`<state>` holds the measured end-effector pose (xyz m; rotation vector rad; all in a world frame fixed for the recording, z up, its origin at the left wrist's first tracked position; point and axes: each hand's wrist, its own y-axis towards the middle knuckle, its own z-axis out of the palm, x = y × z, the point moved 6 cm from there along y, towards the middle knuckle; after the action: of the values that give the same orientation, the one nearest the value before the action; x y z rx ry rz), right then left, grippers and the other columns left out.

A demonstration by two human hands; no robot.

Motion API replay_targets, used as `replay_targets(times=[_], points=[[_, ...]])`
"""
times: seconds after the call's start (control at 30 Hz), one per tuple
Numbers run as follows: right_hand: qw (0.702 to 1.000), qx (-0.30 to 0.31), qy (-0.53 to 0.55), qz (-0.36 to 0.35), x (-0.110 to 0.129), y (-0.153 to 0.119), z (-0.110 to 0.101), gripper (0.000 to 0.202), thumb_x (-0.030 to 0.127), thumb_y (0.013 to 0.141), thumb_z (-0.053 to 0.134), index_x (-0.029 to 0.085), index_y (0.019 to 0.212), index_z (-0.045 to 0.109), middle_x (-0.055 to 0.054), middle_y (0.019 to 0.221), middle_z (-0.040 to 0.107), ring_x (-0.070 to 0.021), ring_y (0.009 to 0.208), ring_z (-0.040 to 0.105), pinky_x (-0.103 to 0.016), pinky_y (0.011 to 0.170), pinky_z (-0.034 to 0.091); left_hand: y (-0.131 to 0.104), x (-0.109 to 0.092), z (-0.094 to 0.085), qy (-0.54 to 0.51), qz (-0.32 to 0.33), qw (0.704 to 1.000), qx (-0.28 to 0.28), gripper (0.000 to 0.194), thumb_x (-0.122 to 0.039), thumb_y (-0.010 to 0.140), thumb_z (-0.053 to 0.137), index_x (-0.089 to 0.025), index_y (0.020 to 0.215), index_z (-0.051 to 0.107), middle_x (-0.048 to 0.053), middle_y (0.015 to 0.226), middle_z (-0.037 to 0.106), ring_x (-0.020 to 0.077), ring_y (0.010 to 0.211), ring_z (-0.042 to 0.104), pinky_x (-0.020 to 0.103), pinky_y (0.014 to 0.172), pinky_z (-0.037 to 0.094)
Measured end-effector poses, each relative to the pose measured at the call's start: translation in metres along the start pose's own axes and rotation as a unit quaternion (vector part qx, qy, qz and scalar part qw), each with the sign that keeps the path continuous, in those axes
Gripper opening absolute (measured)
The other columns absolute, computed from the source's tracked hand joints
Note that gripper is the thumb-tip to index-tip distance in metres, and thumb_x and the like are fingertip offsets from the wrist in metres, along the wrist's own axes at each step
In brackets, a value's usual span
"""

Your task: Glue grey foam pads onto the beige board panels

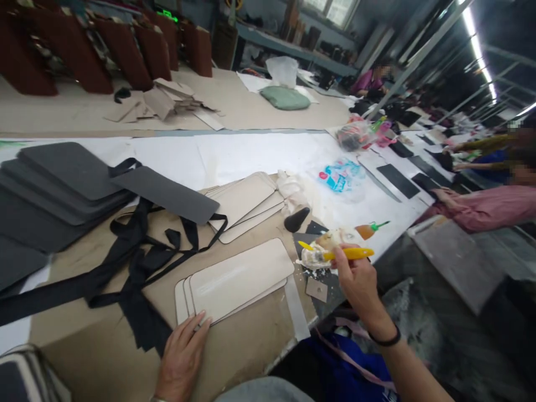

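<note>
My right hand [355, 279] is closed around the yellow handle of a brush [354, 253]. The brush end is at a glue-caked container [312, 257] smeared with white, so its bristles are hard to make out. My left hand [184, 349] lies open, fingertips on the near edge of a stack of beige rounded panels [243, 273]; the top one has a wet-looking shine. Beside the container lie a bottle with amber contents and a green tip [368, 230], a small square beige piece [316, 290] and a black, rounded tool [297, 220].
More beige panels [247, 201] lie behind. Dark grey panels [67, 173] and tangled black strips [134, 257] cover the left side. Brown bag-like pieces [154, 53] stand at the back. A plastic bag [343, 176] lies beyond the glue. Co-workers sit at right, one in a pink sleeve [494, 206].
</note>
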<state>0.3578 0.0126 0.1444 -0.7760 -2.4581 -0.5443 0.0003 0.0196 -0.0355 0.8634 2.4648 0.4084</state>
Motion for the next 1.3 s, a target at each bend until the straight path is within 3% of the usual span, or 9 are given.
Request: replay_targets(times=[0.13,0.4,0.53,0.67,0.77,0.87,1.03,1.17,1.3], points=[[0.998,-0.001,-0.056,-0.036,-0.026,0.012,-0.012,0.032,0.044,0.083,0.042,0.016,0.088,0.056,-0.01,0.081,0.061,-0.0218,0.077,0.058,-0.033,0.071,0.044,0.003,-0.003,0.003,0.016,0.017,1.0,-0.011,0.032,-0.013,0.079,0.044,-0.027,0.102,0.062,0.004,0.101,0.067,0.0188,0.091,0.059,0.031,0.076,0.046],[0.982,0.126,-0.021,-0.14,-0.052,0.019,0.042,0.019,0.032,0.084,0.042,0.017,0.084,0.054,-0.008,0.082,0.059,-0.0208,0.078,0.056,-0.036,0.074,0.045,0.001,-0.002,0.006,0.041,0.035,0.998,-0.018,0.029,-0.014,0.081,0.043,-0.023,0.1,0.063,0.004,0.101,0.066,0.0165,0.093,0.056,0.028,0.08,0.041],[0.968,0.161,-0.022,-0.192,-0.048,0.012,0.046,0.016,0.027,0.084,0.042,0.018,0.085,0.055,-0.008,0.084,0.058,-0.0205,0.081,0.056,-0.036,0.076,0.046,0.002,-0.003,0.004,0.042,0.031,0.998,-0.021,0.029,-0.013,0.081,0.043,-0.024,0.1,0.063,0.004,0.099,0.066,0.016,0.093,0.056,0.027,0.078,0.04],[0.934,0.245,-0.107,-0.239,-0.034,-0.011,0.045,0.02,0.012,0.081,0.039,0.019,0.086,0.057,-0.008,0.088,0.058,-0.02,0.082,0.055,-0.033,0.073,0.046,0.004,-0.006,0.0,0.041,0.033,0.998,-0.03,0.028,-0.014,0.082,0.043,-0.023,0.099,0.063,0.004,0.098,0.066,0.0157,0.091,0.055,0.027,0.076,0.04],[0.919,0.264,-0.145,-0.253,-0.024,-0.027,0.037,0.026,0.007,0.079,0.037,0.021,0.085,0.058,-0.006,0.086,0.057,-0.0188,0.082,0.054,-0.03,0.072,0.046,0.002,-0.007,-0.001,0.036,0.04,0.998,-0.032,0.027,-0.013,0.082,0.043,-0.022,0.099,0.063,0.005,0.098,0.066,0.0155,0.091,0.055,0.026,0.076,0.04],[0.947,0.217,-0.085,-0.221,-0.022,-0.027,0.025,0.019,0.017,0.084,0.04,0.021,0.087,0.058,-0.006,0.087,0.058,-0.0175,0.08,0.056,-0.03,0.074,0.046,-0.001,-0.008,-0.002,0.033,0.041,0.998,-0.03,0.029,-0.011,0.082,0.042,-0.021,0.1,0.062,0.005,0.1,0.065,0.0159,0.092,0.055,0.027,0.077,0.04],[0.998,0.006,0.041,-0.037,-0.056,-0.008,0.009,0.029,0.044,0.08,0.048,0.017,0.083,0.058,-0.008,0.081,0.062,-0.0212,0.076,0.061,-0.036,0.074,0.049,-0.003,-0.009,-0.001,0.038,0.031,0.998,-0.026,0.029,-0.011,0.082,0.042,-0.022,0.101,0.062,0.005,0.1,0.065,0.0167,0.093,0.055,0.028,0.076,0.041],[0.974,-0.061,0.157,0.148,-0.094,-0.013,0.003,0.037,0.051,0.072,0.055,0.015,0.083,0.057,-0.004,0.063,0.062,-0.0197,0.057,0.062,-0.035,0.06,0.053,-0.003,-0.009,-0.001,0.033,0.022,0.999,-0.023,0.03,-0.011,0.081,0.043,-0.024,0.101,0.062,0.005,0.1,0.065,0.0167,0.093,0.055,0.028,0.076,0.041],[0.936,-0.119,0.257,0.208,-0.104,-0.022,0.003,0.034,0.044,0.065,0.064,0.015,0.081,0.058,0.0,0.059,0.061,-0.0161,0.052,0.061,-0.031,0.057,0.055,-0.001,-0.01,-0.002,0.045,0.037,0.998,-0.027,0.029,-0.01,0.081,0.043,-0.022,0.1,0.062,0.005,0.099,0.065,0.0175,0.092,0.055,0.028,0.075,0.041]])
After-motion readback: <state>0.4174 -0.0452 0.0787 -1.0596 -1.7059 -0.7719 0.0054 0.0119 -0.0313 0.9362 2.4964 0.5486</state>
